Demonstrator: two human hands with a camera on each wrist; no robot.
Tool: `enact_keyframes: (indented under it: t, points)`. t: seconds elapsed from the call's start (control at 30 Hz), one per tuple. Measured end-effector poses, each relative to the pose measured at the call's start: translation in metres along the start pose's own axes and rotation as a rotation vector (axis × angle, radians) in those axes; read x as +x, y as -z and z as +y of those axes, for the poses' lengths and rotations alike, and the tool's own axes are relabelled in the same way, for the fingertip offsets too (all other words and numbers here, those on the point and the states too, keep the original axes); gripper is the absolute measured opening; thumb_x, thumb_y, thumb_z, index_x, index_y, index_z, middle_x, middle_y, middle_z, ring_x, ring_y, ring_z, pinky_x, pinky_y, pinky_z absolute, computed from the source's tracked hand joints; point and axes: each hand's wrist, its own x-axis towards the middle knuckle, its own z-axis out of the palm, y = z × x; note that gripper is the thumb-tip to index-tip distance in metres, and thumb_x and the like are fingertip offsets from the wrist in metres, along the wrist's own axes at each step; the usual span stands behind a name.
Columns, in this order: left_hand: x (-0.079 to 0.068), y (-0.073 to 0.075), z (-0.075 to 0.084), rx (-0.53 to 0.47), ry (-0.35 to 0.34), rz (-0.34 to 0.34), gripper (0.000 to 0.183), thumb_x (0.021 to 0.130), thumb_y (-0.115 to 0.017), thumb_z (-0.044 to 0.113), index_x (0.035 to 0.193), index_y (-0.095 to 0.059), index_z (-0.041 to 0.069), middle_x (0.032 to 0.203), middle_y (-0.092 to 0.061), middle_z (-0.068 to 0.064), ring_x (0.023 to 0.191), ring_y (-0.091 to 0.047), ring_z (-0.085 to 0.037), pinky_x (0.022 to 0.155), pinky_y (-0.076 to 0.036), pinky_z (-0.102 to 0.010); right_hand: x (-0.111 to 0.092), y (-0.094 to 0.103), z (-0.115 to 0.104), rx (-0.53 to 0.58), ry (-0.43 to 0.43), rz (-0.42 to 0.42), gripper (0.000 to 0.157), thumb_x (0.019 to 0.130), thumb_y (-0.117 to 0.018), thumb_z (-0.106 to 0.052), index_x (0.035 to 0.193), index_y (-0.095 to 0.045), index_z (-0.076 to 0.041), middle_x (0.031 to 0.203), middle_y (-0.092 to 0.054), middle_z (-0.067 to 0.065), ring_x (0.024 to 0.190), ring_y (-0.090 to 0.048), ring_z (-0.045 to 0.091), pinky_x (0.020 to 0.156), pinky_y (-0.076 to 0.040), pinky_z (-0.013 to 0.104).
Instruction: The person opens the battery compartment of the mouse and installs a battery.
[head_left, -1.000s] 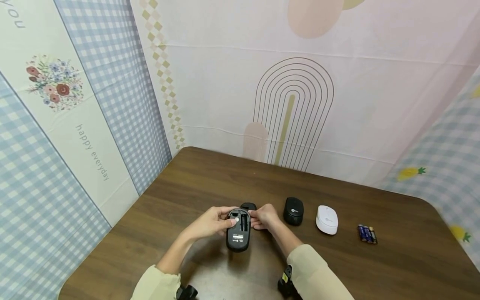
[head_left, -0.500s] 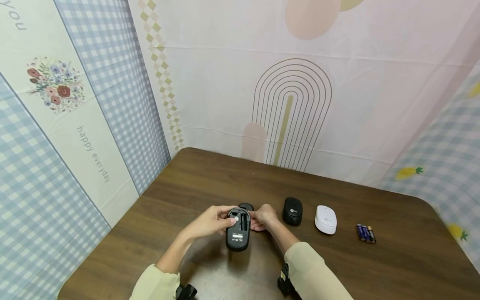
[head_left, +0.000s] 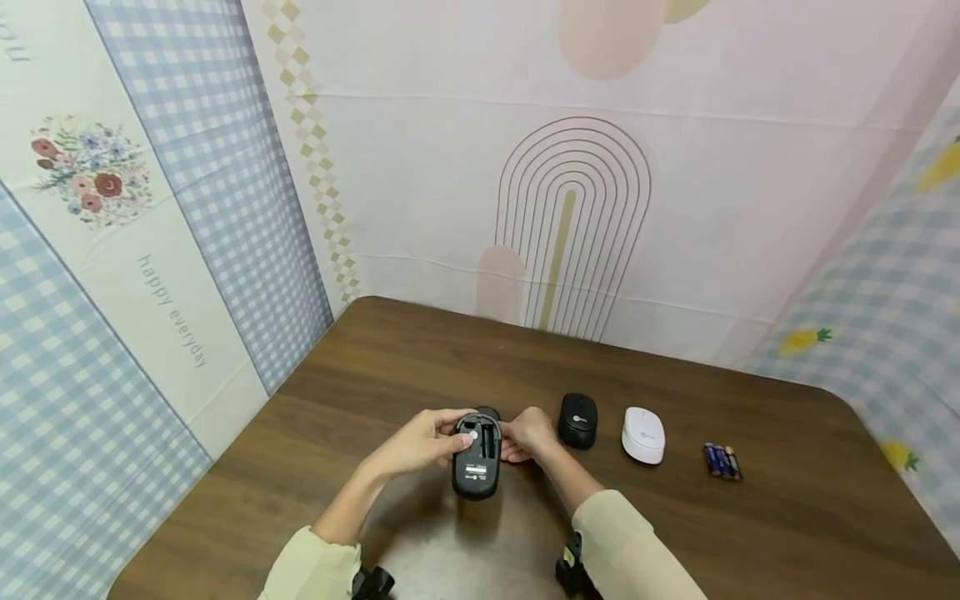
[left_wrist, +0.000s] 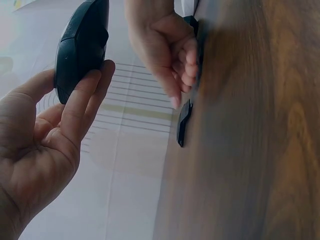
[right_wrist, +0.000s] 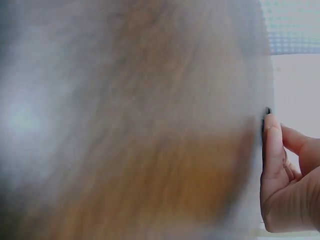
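Note:
My left hand (head_left: 420, 442) grips a black computer mouse (head_left: 476, 483), held up above the table with its underside toward me. Its battery compartment (head_left: 488, 442) lies uncovered and shows dark slots. In the left wrist view, thumb and fingers hold the mouse (left_wrist: 80, 45) by its sides. My right hand (head_left: 531, 433) is low at the table just right of the mouse, its fingers loosely curled. A small black battery cover (left_wrist: 183, 122) lies on the tabletop right by the right thumb tip; in the head view the raised mouse partly hides this cover (head_left: 489, 412).
To the right on the brown table (head_left: 420, 350) stand a second black mouse (head_left: 578, 421) and a white mouse (head_left: 643, 435). Several batteries (head_left: 722, 461) lie side by side farther right. Printed cloth (head_left: 420, 167) hangs behind the table.
The head view has turned slightly right, so the table things shift left in it. Both hands and the held mouse keep nearly the same pose; more of the cover is now behind the mouse.

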Motion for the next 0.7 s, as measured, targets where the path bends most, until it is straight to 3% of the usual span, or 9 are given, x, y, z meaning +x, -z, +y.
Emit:
enact_keyframes:
  t: [0.13,0.27,0.4,0.57,0.63,0.7]
  points:
    - [0.006,-0.005,-0.001,-0.025,-0.01,-0.035,0.046,0.093,-0.054,0.008,0.134,-0.041,-0.008,0.102,-0.063,-0.02,0.08,-0.065,-0.019,0.066,-0.056,-0.044,-0.017,0.019,-0.003,-0.011,0.077,-0.003,0.028,0.086,-0.064,-0.015,0.074,-0.065,0.009,0.053,-0.062,0.011,0.041,-0.059,0.012,0.04,-0.051,0.024]
    - [0.011,-0.009,0.0,-0.055,-0.012,-0.061,0.044,0.093,-0.055,0.009,0.133,-0.043,-0.007,0.101,-0.064,-0.018,0.082,-0.065,-0.02,0.066,-0.057,-0.04,-0.031,0.051,-0.005,-0.01,0.148,0.05,0.031,0.084,-0.068,-0.019,0.08,-0.064,0.012,0.056,-0.063,0.013,0.044,-0.06,0.014,0.044,-0.054,0.03]
    - [0.016,-0.013,-0.001,-0.054,-0.013,-0.079,0.044,0.093,-0.055,0.01,0.133,-0.043,-0.006,0.101,-0.064,-0.017,0.082,-0.065,-0.019,0.066,-0.057,-0.039,-0.039,0.101,-0.007,0.01,0.21,0.141,0.037,0.086,-0.066,-0.022,0.087,-0.063,0.016,0.058,-0.064,0.011,0.047,-0.062,0.015,0.049,-0.056,0.032]
    - [0.022,-0.019,-0.001,-0.03,-0.007,-0.094,0.044,0.094,-0.055,0.01,0.134,-0.043,-0.004,0.101,-0.064,-0.016,0.082,-0.064,-0.017,0.067,-0.057,-0.04,-0.049,0.174,-0.004,0.041,0.219,0.242,0.049,0.089,-0.063,-0.028,0.1,-0.059,0.019,0.062,-0.066,0.006,0.054,-0.064,0.014,0.057,-0.057,0.031]
    - [0.024,-0.022,0.001,-0.021,-0.002,-0.095,0.044,0.093,-0.055,0.01,0.134,-0.043,-0.004,0.101,-0.064,-0.016,0.081,-0.064,-0.017,0.068,-0.056,-0.042,-0.052,0.201,0.003,0.004,0.223,0.283,0.054,0.089,-0.062,-0.032,0.105,-0.057,0.019,0.063,-0.066,0.005,0.055,-0.065,0.012,0.059,-0.057,0.03]
    - [0.026,-0.025,0.002,-0.016,0.001,-0.097,0.045,0.094,-0.055,0.009,0.135,-0.042,-0.004,0.102,-0.064,-0.016,0.082,-0.064,-0.017,0.067,-0.056,-0.041,-0.053,0.224,0.016,-0.114,0.24,0.329,0.055,0.089,-0.061,-0.036,0.105,-0.06,0.017,0.065,-0.067,0.005,0.057,-0.065,0.012,0.061,-0.057,0.032]
